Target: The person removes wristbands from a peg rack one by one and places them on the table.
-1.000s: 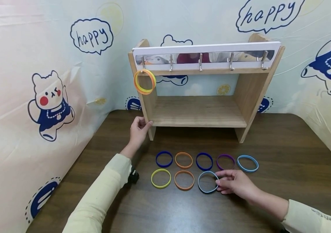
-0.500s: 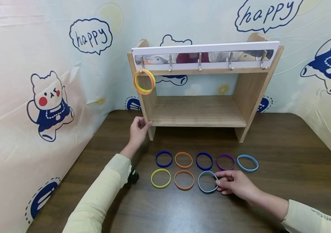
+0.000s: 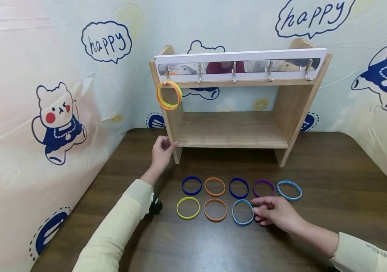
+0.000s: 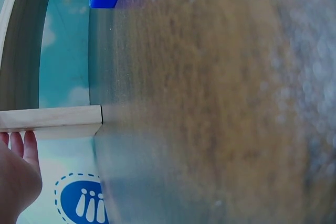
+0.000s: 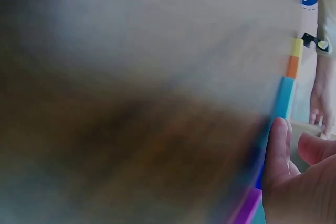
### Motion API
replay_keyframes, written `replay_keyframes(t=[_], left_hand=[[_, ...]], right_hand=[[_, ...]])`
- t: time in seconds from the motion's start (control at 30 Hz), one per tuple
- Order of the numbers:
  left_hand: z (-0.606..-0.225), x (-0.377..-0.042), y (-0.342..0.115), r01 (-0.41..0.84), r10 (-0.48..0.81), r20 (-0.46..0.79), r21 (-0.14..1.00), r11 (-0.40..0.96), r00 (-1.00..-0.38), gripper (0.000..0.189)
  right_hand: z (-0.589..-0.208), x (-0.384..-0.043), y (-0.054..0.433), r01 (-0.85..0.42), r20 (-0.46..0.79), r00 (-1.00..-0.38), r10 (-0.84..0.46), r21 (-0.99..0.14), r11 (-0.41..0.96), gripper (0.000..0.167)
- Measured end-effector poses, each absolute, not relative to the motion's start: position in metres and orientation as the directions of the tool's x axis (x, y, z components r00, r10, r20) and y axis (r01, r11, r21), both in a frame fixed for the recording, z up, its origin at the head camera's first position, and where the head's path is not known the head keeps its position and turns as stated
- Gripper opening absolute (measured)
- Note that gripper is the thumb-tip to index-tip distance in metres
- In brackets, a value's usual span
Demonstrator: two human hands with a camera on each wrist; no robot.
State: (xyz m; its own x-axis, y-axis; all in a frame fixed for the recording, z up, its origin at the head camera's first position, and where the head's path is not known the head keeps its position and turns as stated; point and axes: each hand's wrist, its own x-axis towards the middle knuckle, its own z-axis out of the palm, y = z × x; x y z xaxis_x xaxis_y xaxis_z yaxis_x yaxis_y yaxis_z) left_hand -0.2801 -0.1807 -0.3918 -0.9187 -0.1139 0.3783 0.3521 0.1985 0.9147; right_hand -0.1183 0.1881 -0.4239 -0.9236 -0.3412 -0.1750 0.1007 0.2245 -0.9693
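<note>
In the head view my left hand (image 3: 161,153) grips the lower left side panel of a wooden rack (image 3: 232,130), thumb in front and fingers round the outer side. The left wrist view shows those fingertips against the panel (image 4: 58,118). My right hand (image 3: 280,213) is low over the table at the right edge of a light blue wristband (image 3: 233,213), which lies flat. In the right wrist view the index finger is straight beside the light blue band (image 5: 284,97), with the thumb (image 5: 314,148) apart from it. A yellow and an orange wristband (image 3: 169,108) hang on the leftmost hook.
Flat on the table lie two dark blue bands, two orange bands (image 3: 215,196), a yellow band (image 3: 188,218), a purple band (image 3: 254,188) and another light blue band (image 3: 290,199). Several metal hooks (image 3: 234,71) line the rack's top bar. A printed cloth (image 3: 88,102) stands behind.
The light blue wristband has settled flat on the table, and the right hand's fingers have loosened from its edge and shifted slightly. The left hand has stayed on the rack.
</note>
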Motion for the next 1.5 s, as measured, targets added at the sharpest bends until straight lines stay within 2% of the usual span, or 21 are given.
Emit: replay_keyframes(t=[0.33,0.53,0.87,1.5], left_hand=[[-0.419,-0.306,-0.188,0.364,-0.140,0.390,0.914,0.179,-0.910,0.033],[-0.420,-0.307,-0.187,0.394,-0.144,0.418,0.903,0.171,-0.897,0.030],[-0.419,-0.307,-0.187,0.361,-0.126,0.383,0.917,0.169,-0.915,0.035],[-0.420,-0.306,-0.190,0.362,-0.135,0.391,0.911,0.197,-0.910,0.035]], right_hand=[[-0.384,-0.140,0.172,0.010,-0.072,-0.953,-0.294,-0.978,0.208,0.038],[-0.360,-0.160,0.150,-0.111,0.053,-0.962,-0.266,-0.972,0.208,0.031],[-0.324,-0.184,0.104,-0.264,0.235,-0.940,-0.249,-0.960,0.093,0.025],[-0.285,-0.224,0.029,-0.402,0.418,-0.890,-0.182,-0.908,-0.117,0.027]])
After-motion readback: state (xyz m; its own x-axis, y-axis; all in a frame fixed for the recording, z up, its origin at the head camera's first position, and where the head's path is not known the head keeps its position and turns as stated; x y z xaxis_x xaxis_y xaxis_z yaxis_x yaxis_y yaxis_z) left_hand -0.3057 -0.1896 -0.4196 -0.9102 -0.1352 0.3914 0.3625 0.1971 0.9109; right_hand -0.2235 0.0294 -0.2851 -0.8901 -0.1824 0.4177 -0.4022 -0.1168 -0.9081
